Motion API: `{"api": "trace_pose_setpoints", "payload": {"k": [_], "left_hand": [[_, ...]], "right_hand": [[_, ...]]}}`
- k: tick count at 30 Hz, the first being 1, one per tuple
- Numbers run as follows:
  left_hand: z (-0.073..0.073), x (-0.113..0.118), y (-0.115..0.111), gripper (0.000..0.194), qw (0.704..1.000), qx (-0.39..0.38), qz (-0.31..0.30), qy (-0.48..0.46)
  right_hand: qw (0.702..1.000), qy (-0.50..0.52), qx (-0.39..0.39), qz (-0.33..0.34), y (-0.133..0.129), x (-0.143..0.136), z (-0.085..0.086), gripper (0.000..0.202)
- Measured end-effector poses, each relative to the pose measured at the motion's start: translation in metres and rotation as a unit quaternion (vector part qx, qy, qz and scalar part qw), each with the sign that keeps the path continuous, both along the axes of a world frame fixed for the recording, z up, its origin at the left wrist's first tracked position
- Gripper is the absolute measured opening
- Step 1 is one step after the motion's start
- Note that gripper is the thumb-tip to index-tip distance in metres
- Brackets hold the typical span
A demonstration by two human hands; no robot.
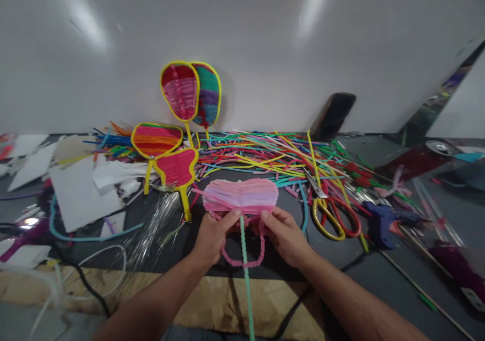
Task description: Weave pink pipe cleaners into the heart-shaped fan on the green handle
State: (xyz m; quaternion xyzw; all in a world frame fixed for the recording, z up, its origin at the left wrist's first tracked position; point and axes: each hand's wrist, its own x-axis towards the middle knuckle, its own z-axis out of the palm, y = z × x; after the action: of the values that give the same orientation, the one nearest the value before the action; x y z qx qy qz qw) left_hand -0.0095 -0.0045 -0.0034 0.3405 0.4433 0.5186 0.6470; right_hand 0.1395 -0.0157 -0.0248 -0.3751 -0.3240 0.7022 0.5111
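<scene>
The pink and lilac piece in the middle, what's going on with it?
Both hands, left and right, hold the pink and lilac piece by its lower edge. A twisted pink loop and a green twisted strand hang below it. Scissors lie off to the right, and four yellow-edged fans are beyond the hands, to the left.

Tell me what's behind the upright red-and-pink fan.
Past its edge shows a teal-and-purple fan, then the pale board. Whatever the front fan overlaps is hidden.
</scene>
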Motion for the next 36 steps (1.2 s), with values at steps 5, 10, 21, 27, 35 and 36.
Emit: {"api": "trace_pose_setpoints", "payload": {"k": [5,10,21,27,35,36], "left_hand": [[-0.001,0.001,-0.003,0.023,0.996,0.022,-0.082,0.006],[-0.007,-0.001,-0.003,0.016,0.995,0.012,-0.087,0.038],[0.0,-0.002,0.007,0.062,0.997,0.041,0.009,-0.071],[-0.001,-0.013,0.009,0.06,0.995,0.085,-0.008,-0.048],[0.002,-0.015,0.011,0.008,0.997,0.035,-0.005,-0.067],[0.003,-0.015,0.011,0.008,0.997,0.032,-0.004,-0.071]], "right_hand": [[1.0,0.011,0.015,0.012,-0.004,-0.006,0.0,0.016],[1.0,0.018,-0.003,-0.007,-0.004,-0.01,-0.003,0.014],[0.996,-0.065,0.036,-0.053,-0.004,-0.009,0.0,0.013],[0.996,-0.066,0.034,-0.055,-0.002,-0.009,-0.005,0.015],[0.996,-0.057,0.032,-0.059,-0.003,-0.007,-0.008,0.015],[0.996,-0.049,0.026,-0.066,-0.003,-0.007,-0.009,0.016]]}}
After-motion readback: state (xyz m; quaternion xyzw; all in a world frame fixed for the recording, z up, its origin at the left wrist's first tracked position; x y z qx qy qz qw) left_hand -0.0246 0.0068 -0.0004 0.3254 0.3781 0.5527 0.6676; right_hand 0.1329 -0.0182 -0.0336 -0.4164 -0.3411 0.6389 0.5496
